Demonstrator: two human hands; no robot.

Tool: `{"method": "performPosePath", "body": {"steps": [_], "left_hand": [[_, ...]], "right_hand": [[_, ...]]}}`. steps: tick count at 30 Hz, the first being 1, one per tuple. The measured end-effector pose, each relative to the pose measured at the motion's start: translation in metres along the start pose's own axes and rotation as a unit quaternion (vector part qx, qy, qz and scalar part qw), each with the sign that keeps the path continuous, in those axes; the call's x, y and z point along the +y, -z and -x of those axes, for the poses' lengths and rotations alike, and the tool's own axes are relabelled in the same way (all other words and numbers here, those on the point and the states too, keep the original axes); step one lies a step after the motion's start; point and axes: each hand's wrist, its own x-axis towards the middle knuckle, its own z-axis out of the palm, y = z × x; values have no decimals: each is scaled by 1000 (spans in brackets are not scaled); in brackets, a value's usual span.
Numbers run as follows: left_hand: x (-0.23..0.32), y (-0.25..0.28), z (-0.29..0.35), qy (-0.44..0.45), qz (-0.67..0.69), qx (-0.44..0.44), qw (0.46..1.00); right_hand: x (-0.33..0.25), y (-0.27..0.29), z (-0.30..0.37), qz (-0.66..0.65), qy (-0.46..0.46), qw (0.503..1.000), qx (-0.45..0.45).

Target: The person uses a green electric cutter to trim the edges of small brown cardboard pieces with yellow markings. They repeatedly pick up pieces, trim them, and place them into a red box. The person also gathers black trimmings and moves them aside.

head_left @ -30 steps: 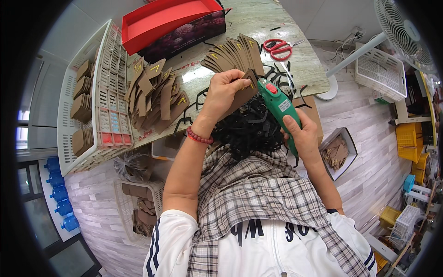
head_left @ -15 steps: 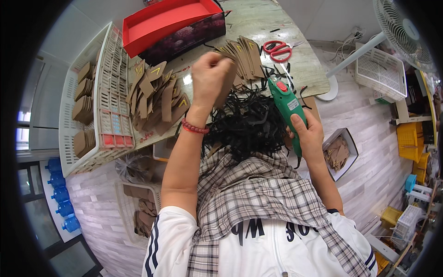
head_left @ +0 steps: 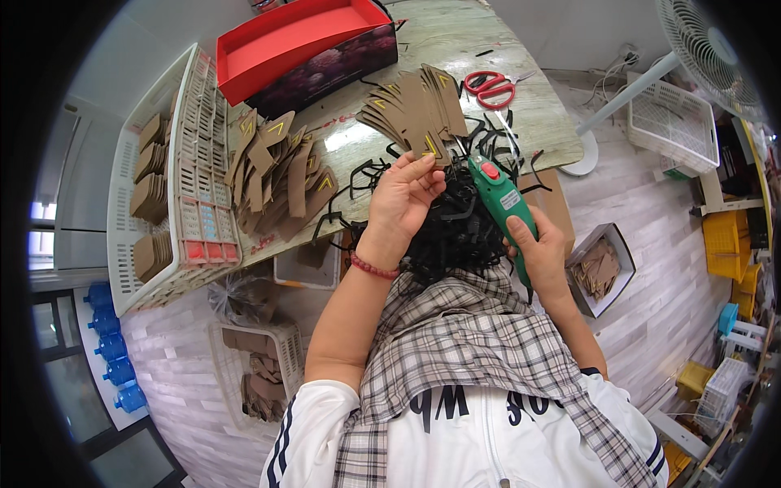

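Note:
My left hand is closed, pinching the end of a brown flat strip with a yellow chevron mark. The strip's far end lies against a fanned stack of similar brown strips on the table. In my right hand is a green handheld power tool with a red button, its narrow tip pointing toward the held strip, a little apart from it. A heap of black trimmings lies below both hands, partly on my plaid apron. Some of the left fingers' grip is hidden.
Left of the hands lies a loose pile of brown strips, beside a white crate holding more. A red box stands at the back. Red scissors lie at right. A fan and an open box are beyond the table.
My left hand has come down and right, turning palm up, with a brown strip now in clear view by the tool's tip. The right hand and tool have barely moved.

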Motion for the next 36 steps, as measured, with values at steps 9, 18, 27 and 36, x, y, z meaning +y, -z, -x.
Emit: {"method": "performPosePath", "body": {"steps": [9,18,27,36], "left_hand": [[-2,-5,-3,-201,-143,3,969],[-2,-5,-6,-219,-180,2,959],[1,-4,-6,-204,-195,-4,959],[-3,-9,-8,-206,-151,-3,967]], "right_hand": [[-5,-7,6,17,9,1000,-6],[-7,-7,2,15,2,1000,-16],[-7,-3,0,16,4,1000,-26],[-7,-4,-1,13,1,1000,-15]]}}
